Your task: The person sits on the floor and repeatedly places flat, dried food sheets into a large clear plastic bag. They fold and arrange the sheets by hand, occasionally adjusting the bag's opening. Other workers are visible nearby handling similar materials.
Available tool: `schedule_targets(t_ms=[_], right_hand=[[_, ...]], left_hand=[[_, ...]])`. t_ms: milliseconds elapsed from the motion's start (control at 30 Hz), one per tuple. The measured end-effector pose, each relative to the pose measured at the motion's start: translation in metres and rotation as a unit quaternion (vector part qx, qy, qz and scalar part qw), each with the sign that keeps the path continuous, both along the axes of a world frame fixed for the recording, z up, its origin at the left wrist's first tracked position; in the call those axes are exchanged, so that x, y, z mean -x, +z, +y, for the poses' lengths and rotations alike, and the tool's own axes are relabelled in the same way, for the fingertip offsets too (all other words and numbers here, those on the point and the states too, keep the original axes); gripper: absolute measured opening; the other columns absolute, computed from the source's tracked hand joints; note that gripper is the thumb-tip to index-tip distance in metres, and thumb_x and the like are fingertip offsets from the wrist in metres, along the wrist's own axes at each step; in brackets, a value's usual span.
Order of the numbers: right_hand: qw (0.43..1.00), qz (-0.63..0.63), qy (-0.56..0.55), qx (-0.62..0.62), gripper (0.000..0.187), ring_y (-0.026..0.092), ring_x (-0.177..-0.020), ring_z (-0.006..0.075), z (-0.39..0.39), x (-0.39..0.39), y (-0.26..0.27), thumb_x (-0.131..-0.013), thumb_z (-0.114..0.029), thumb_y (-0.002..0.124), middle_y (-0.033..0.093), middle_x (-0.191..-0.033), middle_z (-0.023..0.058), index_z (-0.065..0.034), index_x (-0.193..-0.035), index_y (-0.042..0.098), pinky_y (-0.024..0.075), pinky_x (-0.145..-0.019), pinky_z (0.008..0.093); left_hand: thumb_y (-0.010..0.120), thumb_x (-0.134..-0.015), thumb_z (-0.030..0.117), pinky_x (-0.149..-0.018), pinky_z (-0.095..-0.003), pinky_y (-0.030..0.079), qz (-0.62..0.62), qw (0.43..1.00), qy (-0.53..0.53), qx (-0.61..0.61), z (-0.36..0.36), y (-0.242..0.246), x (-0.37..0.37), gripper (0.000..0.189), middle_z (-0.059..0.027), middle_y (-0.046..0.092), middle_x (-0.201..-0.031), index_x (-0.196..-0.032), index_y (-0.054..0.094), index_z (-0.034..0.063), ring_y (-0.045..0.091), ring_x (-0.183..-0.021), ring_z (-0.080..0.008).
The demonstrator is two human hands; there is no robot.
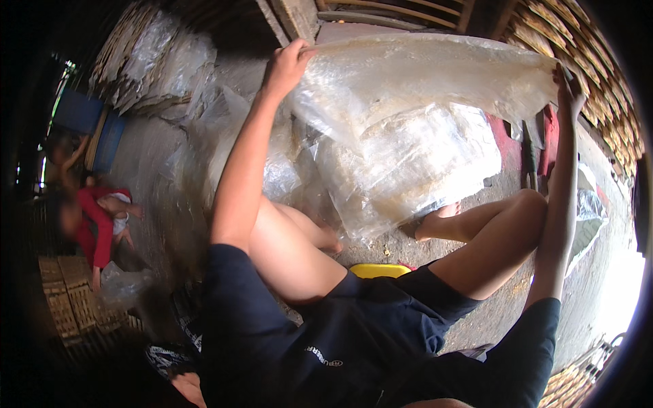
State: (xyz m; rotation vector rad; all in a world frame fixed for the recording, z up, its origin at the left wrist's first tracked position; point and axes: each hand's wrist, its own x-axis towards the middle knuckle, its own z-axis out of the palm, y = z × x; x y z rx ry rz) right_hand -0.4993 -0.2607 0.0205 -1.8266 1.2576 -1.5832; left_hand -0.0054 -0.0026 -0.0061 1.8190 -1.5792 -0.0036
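Observation:
A clear plastic sheet (428, 71), clouded with tan residue, is stretched between both hands ahead of me. My left hand (291, 66) grips its upper left corner with bent fingers. At the sheet's right end my right hand (569, 89) pinches the edge. Below the raised sheet, a pile of similar plastic sheets (408, 168) lies on the floor between my feet, shiny where light hits it. More crumpled plastic (280, 176) spreads to the left of that pile.
Stacked slatted racks (576, 66) with pale pieces line the upper right. A bundle of layered sheets (153, 61) stands upper left. A yellow object (380, 270) lies beneath me. People, one in red sleeves (102, 224), are at far left near woven bamboo panels (76, 296). A plastic sack (586, 219) lies right.

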Motion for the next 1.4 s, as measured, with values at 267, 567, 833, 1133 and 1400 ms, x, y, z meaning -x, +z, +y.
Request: schedule_targets(t_ms=[267, 567, 833, 1133, 1400], right_hand=[[0.993, 0.076, 0.067, -0.062, 0.029, 0.056, -0.071, 0.0087, 0.006, 0.028, -0.014, -0.081, -0.023, 0.059, 0.063, -0.081, 0.0029, -0.0044, -0.102, 0.061, 0.0421, -0.064, 0.0226], [0.979, 0.106, 0.128, -0.116, 0.029, 0.049, -0.068, 0.0085, 0.020, 0.085, -0.036, -0.080, -0.013, 0.053, 0.055, -0.075, 0.0008, 0.0025, -0.104, 0.058, 0.0386, -0.065, 0.0212], [0.972, 0.140, 0.144, -0.122, 0.019, 0.049, -0.065, 0.0074, 0.015, 0.095, -0.057, -0.085, -0.016, 0.052, 0.056, -0.073, 0.0012, -0.0003, -0.092, 0.060, 0.0395, -0.061, 0.0217], [0.974, 0.115, 0.140, -0.137, 0.021, 0.053, -0.064, 0.0106, -0.034, 0.077, -0.088, -0.085, -0.016, 0.048, 0.060, -0.073, 0.0041, -0.0008, -0.095, 0.058, 0.0421, -0.060, 0.0240], [0.964, 0.196, 0.163, -0.079, 0.021, 0.056, -0.058, 0.0128, -0.049, 0.061, -0.112, -0.084, -0.018, 0.047, 0.061, -0.069, 0.0071, -0.0008, -0.089, 0.058, 0.0426, -0.054, 0.0260]], left_hand=[[0.068, -0.066, 0.009, -0.064, -0.0334, 0.044, -0.078, 0.989, -0.091, -0.082, 0.036, 0.016, 0.001, 0.020, -0.0178, 0.059, -0.073, -0.080, 0.058, -0.0021, 0.058, -0.071, -0.0339], [0.066, -0.065, 0.000, -0.070, -0.0287, 0.044, 0.070, 0.966, -0.101, -0.229, 0.060, 0.010, 0.016, 0.022, -0.0084, 0.062, -0.080, -0.085, 0.059, -0.0011, 0.058, -0.074, -0.0149], [0.063, -0.064, -0.008, -0.067, -0.0255, 0.045, 0.203, 0.910, -0.125, -0.339, 0.062, 0.004, 0.017, 0.025, -0.0057, 0.062, -0.080, -0.088, 0.059, -0.0034, 0.057, -0.076, -0.0114], [0.051, -0.079, 0.004, -0.073, -0.0266, 0.042, 0.149, 0.932, -0.099, -0.317, 0.049, -0.044, -0.011, 0.016, -0.0071, 0.060, -0.083, -0.093, 0.054, -0.0039, 0.056, -0.080, -0.0134], [0.053, -0.080, 0.030, -0.062, -0.0328, 0.041, 0.158, 0.981, 0.031, -0.108, 0.043, -0.056, 0.010, 0.030, -0.0108, 0.051, -0.066, -0.078, 0.049, 0.0001, 0.051, -0.065, -0.0174]])
